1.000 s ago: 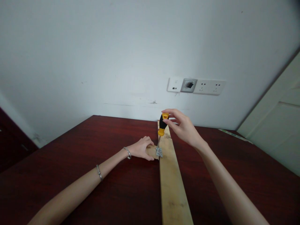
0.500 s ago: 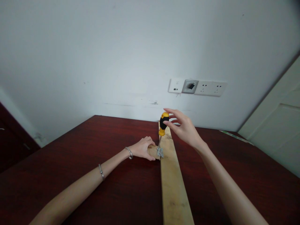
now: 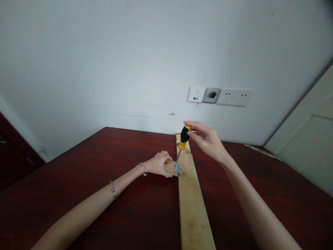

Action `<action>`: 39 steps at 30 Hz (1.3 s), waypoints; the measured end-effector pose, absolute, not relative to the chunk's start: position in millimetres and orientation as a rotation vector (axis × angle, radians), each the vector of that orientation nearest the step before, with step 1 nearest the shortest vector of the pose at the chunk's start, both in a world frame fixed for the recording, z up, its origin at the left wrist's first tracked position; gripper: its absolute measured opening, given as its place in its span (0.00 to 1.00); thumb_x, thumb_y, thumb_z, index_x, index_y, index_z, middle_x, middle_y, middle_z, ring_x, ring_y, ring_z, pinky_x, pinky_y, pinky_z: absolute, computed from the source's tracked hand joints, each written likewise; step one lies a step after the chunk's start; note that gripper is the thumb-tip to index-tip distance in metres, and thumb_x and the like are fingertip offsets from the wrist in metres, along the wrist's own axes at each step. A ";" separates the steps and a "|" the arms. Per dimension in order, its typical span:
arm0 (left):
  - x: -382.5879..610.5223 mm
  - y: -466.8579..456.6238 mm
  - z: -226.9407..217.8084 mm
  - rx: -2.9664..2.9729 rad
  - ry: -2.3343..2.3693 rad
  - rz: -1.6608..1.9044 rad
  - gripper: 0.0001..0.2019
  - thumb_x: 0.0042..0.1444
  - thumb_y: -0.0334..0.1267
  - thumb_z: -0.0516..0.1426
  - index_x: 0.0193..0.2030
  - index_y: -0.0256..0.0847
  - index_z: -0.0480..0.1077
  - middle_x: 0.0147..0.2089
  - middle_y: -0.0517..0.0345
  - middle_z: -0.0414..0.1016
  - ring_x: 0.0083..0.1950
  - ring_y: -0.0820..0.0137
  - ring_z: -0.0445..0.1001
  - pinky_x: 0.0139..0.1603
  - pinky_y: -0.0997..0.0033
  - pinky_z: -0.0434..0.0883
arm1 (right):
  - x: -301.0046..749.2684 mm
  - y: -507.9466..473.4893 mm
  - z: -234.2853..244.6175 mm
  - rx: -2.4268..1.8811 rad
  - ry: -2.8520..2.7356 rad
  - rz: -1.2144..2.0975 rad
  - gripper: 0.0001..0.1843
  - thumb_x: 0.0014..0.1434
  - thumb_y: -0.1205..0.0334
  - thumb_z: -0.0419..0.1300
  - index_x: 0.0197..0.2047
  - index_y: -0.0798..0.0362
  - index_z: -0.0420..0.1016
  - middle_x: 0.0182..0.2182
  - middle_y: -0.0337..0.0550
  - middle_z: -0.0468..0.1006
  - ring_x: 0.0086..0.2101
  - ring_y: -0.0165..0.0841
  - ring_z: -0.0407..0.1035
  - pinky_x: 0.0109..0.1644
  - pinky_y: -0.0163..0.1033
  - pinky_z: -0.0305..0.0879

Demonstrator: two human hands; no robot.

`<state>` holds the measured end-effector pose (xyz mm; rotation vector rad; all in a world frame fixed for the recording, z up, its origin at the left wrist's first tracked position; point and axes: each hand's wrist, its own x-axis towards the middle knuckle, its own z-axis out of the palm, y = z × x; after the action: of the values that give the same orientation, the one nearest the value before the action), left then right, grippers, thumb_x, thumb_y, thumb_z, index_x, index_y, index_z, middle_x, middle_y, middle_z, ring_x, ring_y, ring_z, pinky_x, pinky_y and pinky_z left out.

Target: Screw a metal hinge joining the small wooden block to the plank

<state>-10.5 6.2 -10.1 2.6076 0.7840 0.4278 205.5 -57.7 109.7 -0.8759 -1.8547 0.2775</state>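
Note:
My right hand (image 3: pixel 204 139) grips the yellow and black handle of a screwdriver (image 3: pixel 185 137), fingers round its upper end. The shaft slants down to the left, and its tip meets a small metal hinge (image 3: pixel 178 168). That hinge lies across the seam between a short wooden block (image 3: pixel 170 168) and a long wooden plank (image 3: pixel 194 201). My left hand (image 3: pixel 158 164) clasps the block from the left, thumb on the near side and fingers on the far side. Whether a screw sits under the tip is too small to tell.
The plank runs along a dark red wooden table (image 3: pixel 125 215) to its far edge. Behind stands a white wall with a row of sockets (image 3: pixel 234 97). A pale door panel (image 3: pixel 309 139) is at the right, and a thin patterned strip (image 3: pixel 262 151) lies near the table's back right.
The screwdriver's handle has tipped to the right with my right hand, so the shaft slants more. My left hand stays on the block.

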 end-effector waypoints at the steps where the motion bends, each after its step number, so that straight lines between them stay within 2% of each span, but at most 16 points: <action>1: -10.5 6.3 -10.1 2.607 0.784 0.426 0.29 0.37 0.49 0.69 0.46 0.41 0.69 0.45 0.53 0.66 0.48 0.58 0.64 0.51 0.60 0.63 | 207.3 -56.6 109.0 -0.890 -1.842 0.269 0.16 0.60 0.60 0.57 0.52 0.44 0.72 0.51 0.44 0.73 0.49 0.38 0.70 0.49 0.47 0.73; 4: -10.4 5.9 -9.8 2.608 0.787 0.422 0.28 0.37 0.48 0.69 0.45 0.40 0.69 0.45 0.53 0.66 0.48 0.59 0.64 0.51 0.60 0.62 | 210.2 -53.7 106.6 -0.927 -1.798 0.215 0.20 0.57 0.58 0.61 0.53 0.46 0.69 0.48 0.45 0.74 0.41 0.36 0.73 0.42 0.45 0.75; 8: -10.1 4.9 -8.9 2.602 0.795 0.418 0.29 0.37 0.49 0.69 0.45 0.40 0.69 0.45 0.53 0.65 0.48 0.59 0.64 0.51 0.59 0.62 | 209.1 -55.0 107.1 -0.886 -1.827 0.082 0.15 0.55 0.55 0.63 0.45 0.48 0.72 0.42 0.43 0.75 0.36 0.34 0.72 0.38 0.42 0.74; 10: -10.0 4.8 -8.9 2.602 0.794 0.418 0.29 0.38 0.49 0.69 0.46 0.40 0.68 0.45 0.53 0.65 0.48 0.58 0.64 0.51 0.59 0.62 | 207.6 -58.4 109.0 -0.860 -1.870 0.065 0.14 0.56 0.55 0.63 0.45 0.48 0.73 0.43 0.44 0.75 0.37 0.34 0.72 0.39 0.42 0.75; 15: -9.9 6.3 -11.0 2.601 0.795 0.422 0.29 0.37 0.48 0.69 0.46 0.39 0.69 0.45 0.52 0.65 0.48 0.58 0.64 0.51 0.60 0.63 | 203.8 -65.0 112.1 -0.847 -1.975 0.046 0.17 0.62 0.61 0.55 0.54 0.45 0.71 0.51 0.45 0.74 0.47 0.38 0.71 0.46 0.45 0.74; 21: -9.6 5.1 -10.7 2.603 0.810 0.426 0.29 0.37 0.48 0.69 0.45 0.40 0.68 0.46 0.52 0.66 0.49 0.58 0.64 0.51 0.59 0.63 | 200.5 -58.5 105.6 -0.803 -1.940 0.002 0.17 0.60 0.61 0.58 0.53 0.45 0.71 0.48 0.46 0.72 0.43 0.36 0.70 0.42 0.43 0.74; 25: -9.8 3.7 -9.2 2.606 0.819 0.429 0.28 0.37 0.48 0.69 0.44 0.40 0.68 0.46 0.53 0.66 0.49 0.59 0.64 0.51 0.59 0.63 | 199.2 -56.4 101.7 -0.830 -1.830 0.048 0.14 0.57 0.60 0.61 0.48 0.47 0.73 0.43 0.45 0.68 0.43 0.36 0.68 0.39 0.40 0.74; 28: -9.9 3.0 -7.9 2.603 0.821 0.421 0.28 0.38 0.48 0.69 0.44 0.39 0.68 0.45 0.53 0.66 0.49 0.58 0.65 0.51 0.59 0.63 | 201.0 -58.4 102.7 -0.823 -1.818 0.104 0.15 0.57 0.60 0.61 0.49 0.46 0.73 0.50 0.47 0.66 0.48 0.38 0.67 0.40 0.41 0.75; 31: -9.7 2.6 -6.8 2.596 0.823 0.417 0.28 0.38 0.48 0.69 0.45 0.39 0.68 0.45 0.53 0.66 0.49 0.58 0.65 0.51 0.58 0.63 | 203.5 -60.1 105.1 -0.788 -1.885 0.130 0.17 0.60 0.63 0.57 0.52 0.44 0.72 0.55 0.46 0.68 0.51 0.38 0.67 0.41 0.41 0.74; 34: -9.3 2.6 -6.1 2.602 0.819 0.413 0.28 0.38 0.48 0.69 0.45 0.39 0.69 0.45 0.53 0.66 0.49 0.58 0.64 0.51 0.59 0.63 | 203.5 -58.2 105.2 -0.788 -1.887 0.102 0.17 0.62 0.64 0.55 0.53 0.44 0.72 0.50 0.45 0.73 0.49 0.37 0.69 0.40 0.39 0.73; 39: -9.0 3.1 -6.3 2.611 0.823 0.407 0.29 0.38 0.48 0.69 0.46 0.39 0.69 0.46 0.52 0.66 0.49 0.58 0.64 0.51 0.58 0.63 | 200.3 -52.8 101.6 -0.772 -1.835 0.054 0.13 0.58 0.60 0.61 0.48 0.46 0.73 0.44 0.44 0.74 0.41 0.34 0.70 0.35 0.37 0.71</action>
<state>-9.0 3.1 -6.3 2.6111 0.8233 0.4069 200.3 -52.8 101.6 -0.7720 -1.8350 0.0538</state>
